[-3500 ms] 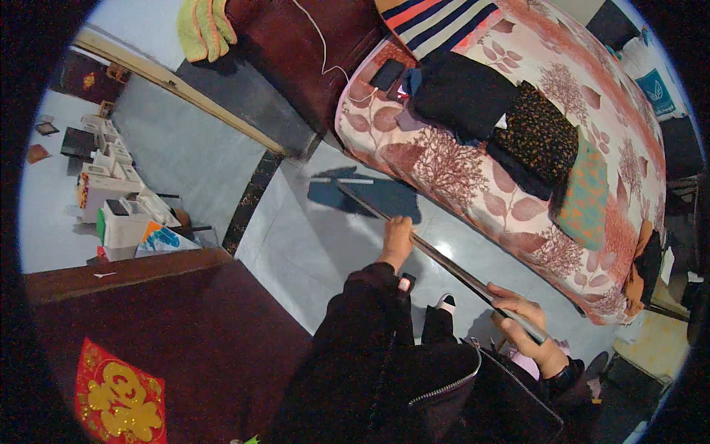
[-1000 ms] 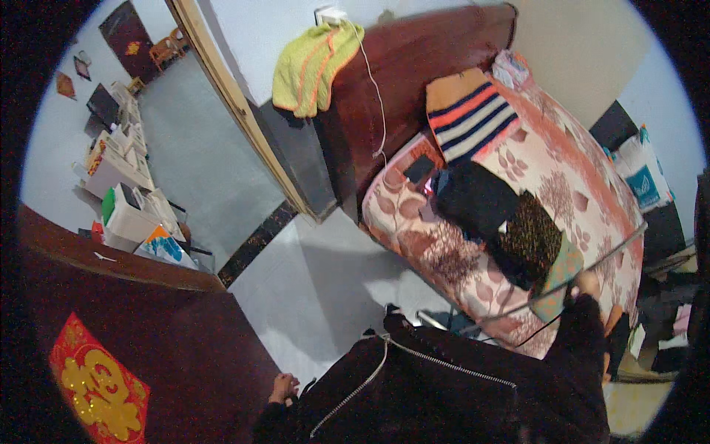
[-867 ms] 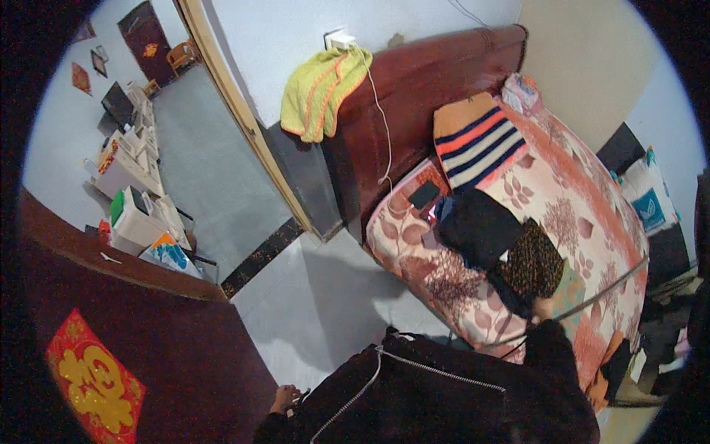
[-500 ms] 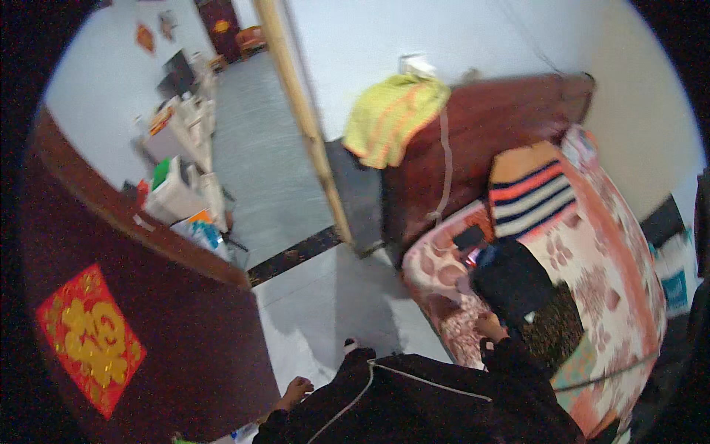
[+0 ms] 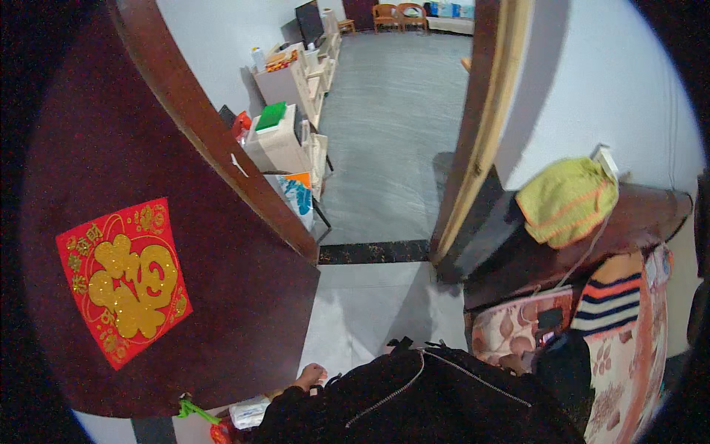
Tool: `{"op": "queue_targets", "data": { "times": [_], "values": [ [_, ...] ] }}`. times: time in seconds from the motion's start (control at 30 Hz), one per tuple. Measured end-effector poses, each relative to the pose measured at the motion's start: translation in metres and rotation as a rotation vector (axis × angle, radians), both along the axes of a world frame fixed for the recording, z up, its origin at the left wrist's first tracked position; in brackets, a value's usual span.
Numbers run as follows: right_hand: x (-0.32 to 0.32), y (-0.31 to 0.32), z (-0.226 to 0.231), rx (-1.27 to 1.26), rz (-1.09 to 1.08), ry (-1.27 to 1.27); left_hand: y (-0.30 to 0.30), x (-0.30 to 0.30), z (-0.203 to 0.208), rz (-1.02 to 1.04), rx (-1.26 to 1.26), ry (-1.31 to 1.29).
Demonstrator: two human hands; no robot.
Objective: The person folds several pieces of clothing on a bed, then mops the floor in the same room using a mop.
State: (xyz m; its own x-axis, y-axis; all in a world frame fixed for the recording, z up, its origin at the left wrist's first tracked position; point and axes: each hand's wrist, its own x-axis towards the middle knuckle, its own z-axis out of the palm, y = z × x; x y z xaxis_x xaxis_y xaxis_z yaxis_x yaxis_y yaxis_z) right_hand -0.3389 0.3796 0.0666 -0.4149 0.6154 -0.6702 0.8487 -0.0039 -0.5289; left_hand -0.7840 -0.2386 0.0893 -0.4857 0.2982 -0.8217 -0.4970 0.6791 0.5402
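Observation:
By the edge of the door at the lower left, my left hand (image 5: 311, 376) hangs beside my black jacket (image 5: 414, 392) with loosely bent fingers; I see nothing held in it. My right hand (image 5: 512, 362) is at the near side of the bed (image 5: 606, 366), next to a dark cloth or garment (image 5: 563, 374). Its fingers are too dim and partly covered to make out. The bed has a pink and white patterned cover. On it lie a small black flat object (image 5: 549, 319) and a striped cloth (image 5: 608, 296).
Ahead is a doorway with a dark threshold (image 5: 373, 252) and a wooden frame (image 5: 481, 148). A dark red door (image 5: 244, 311) with a red and gold paper decoration (image 5: 137, 281) stands at the left. A yellow towel (image 5: 568, 203) hangs above the headboard (image 5: 651, 214). Cabinets (image 5: 285, 148) line the far room's wall.
My view has turned toward the doorway, so the bed and towel now sit farther right. My right hand has drawn in close to my jacket. My left hand stays low by the door.

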Motion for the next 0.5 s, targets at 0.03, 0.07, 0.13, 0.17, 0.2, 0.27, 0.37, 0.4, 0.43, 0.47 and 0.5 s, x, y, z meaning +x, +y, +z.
{"op": "queue_targets", "data": {
  "times": [0.03,0.07,0.13,0.17,0.2,0.27,0.37,0.4,0.43,0.47,0.5],
  "values": [
    [-0.023,0.008,0.004,0.009,0.032,0.000,0.009,-0.017,-0.006,-0.017,-0.049,-0.026],
    [-0.046,0.016,0.008,0.019,0.067,0.007,0.016,-0.031,-0.010,0.047,0.007,-0.105],
    [-0.094,0.029,0.013,0.034,0.148,0.042,0.030,-0.057,-0.014,0.032,0.096,-0.055],
    [-0.121,0.036,0.014,0.040,0.190,0.080,0.044,-0.068,-0.015,0.027,0.003,-0.062],
    [-0.152,0.041,0.017,0.038,0.231,0.133,0.055,-0.078,-0.013,0.026,-0.060,0.002],
    [-0.222,0.046,0.025,-0.005,0.265,0.384,0.084,-0.104,-0.004,0.007,0.013,0.026],
    [-0.326,0.072,0.071,-0.267,0.225,0.398,0.131,-0.148,0.009,0.022,0.027,0.049],
    [-0.359,0.076,0.086,-0.029,0.465,0.415,0.143,-0.160,0.010,0.021,0.042,0.061],
    [-0.394,0.082,0.100,-0.059,0.446,0.448,0.152,-0.168,0.009,0.026,0.037,0.058],
    [-0.428,0.089,0.115,-0.115,0.440,0.548,0.159,-0.181,0.009,-0.018,0.021,0.082],
    [-0.458,0.096,0.130,0.031,0.509,0.548,0.166,-0.191,0.006,0.061,0.023,0.078]
  ]
}}
